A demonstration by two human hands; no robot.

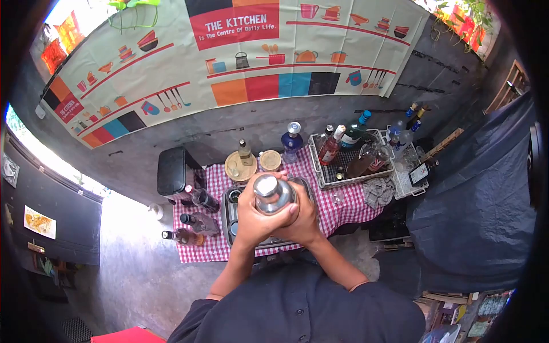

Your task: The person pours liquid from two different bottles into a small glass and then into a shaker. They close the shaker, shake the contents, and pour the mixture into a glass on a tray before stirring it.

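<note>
A silver metal cocktail shaker [270,197] with a domed cap stands out in front of my chest, above the table. My left hand [251,217] wraps round its left side, the thumb lying across the front. From the right, my right hand [303,214] closes round the shaker, and its far fingers are partly hidden. Below the hands lies a metal tray [226,214], mostly covered by them. Part of a dark round vessel [234,196] shows on the tray's left side.
A red-and-white checked cloth [343,211] covers the table. Several bottles [200,223] stand at the left, near a black bin [178,171]. Behind are a round wooden board [241,166] and a blue bottle [292,140]. A wire basket [329,184] of bottles and a grey rag [378,192] sit right.
</note>
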